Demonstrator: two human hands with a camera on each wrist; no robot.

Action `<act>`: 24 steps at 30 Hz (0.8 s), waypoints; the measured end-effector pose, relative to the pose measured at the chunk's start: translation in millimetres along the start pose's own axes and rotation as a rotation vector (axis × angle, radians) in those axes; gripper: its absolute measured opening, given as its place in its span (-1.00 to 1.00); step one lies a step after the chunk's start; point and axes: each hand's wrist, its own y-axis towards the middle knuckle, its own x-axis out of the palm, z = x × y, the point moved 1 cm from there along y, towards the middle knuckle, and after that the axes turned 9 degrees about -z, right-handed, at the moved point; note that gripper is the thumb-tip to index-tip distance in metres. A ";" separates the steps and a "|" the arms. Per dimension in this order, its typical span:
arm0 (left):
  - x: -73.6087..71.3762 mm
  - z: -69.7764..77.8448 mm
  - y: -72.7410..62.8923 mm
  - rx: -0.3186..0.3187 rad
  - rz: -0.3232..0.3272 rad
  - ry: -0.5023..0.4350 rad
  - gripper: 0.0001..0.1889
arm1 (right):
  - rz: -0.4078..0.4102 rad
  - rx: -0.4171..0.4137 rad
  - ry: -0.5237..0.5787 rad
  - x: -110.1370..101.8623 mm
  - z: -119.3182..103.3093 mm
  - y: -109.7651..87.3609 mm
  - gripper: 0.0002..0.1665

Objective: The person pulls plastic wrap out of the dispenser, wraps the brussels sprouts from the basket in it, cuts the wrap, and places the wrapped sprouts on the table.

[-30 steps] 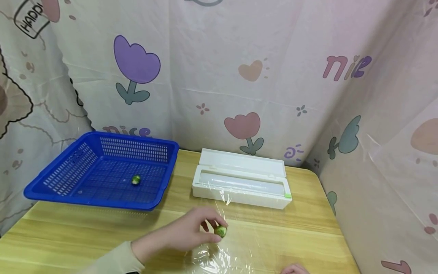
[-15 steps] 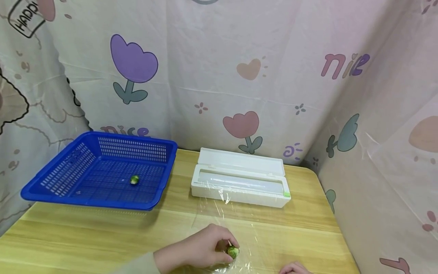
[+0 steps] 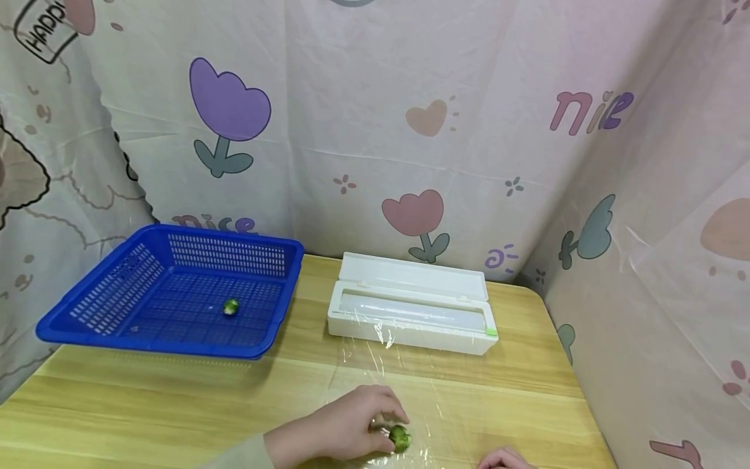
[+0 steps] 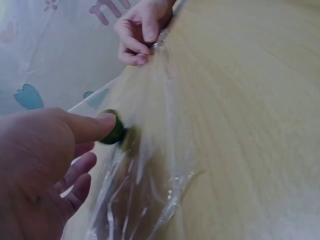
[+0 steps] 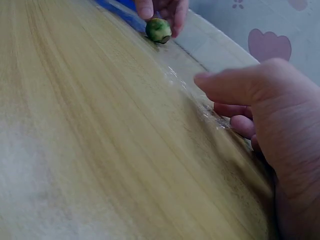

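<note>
A small green Brussels sprout (image 3: 400,439) sits on a sheet of clear cling film (image 4: 170,100) spread over the wooden table. My left hand (image 3: 357,423) hovers round the sprout, its thumb at the side and the index fingertip a little above with a gap. In the left wrist view the thumb tip overlaps the sprout. My right hand (image 5: 280,110), mostly below the head view, rests at the film's crumpled edge with loosely bent fingers and the thumb held apart. Another sprout (image 3: 231,307) lies in the blue plastic basket (image 3: 281,299).
Behind the hands stands a white cling film dispenser (image 3: 410,335) with its lid raised; the film runs from it toward the front. The basket is at the back left. A printed curtain (image 3: 351,130) hangs along the back and sides of the table (image 3: 146,404).
The left hand moved right and down toward the front with the sprout, then its index finger parted from it. The sprout has dropped slightly. The right hand has barely moved.
</note>
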 end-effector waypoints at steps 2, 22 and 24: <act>-3.4 2.3 -4.6 0.010 0.017 -0.010 -0.72 | -0.012 0.041 0.012 -0.5 -0.9 -0.5 -0.42; -16.6 -9.5 -83.9 0.050 -0.160 0.225 -0.87 | -0.097 0.050 0.157 -3.4 -20.0 9.0 -0.51; -16.9 -10.1 -86.3 0.033 -0.157 0.204 -0.89 | -0.035 -0.051 0.084 -0.5 -23.8 9.3 -0.45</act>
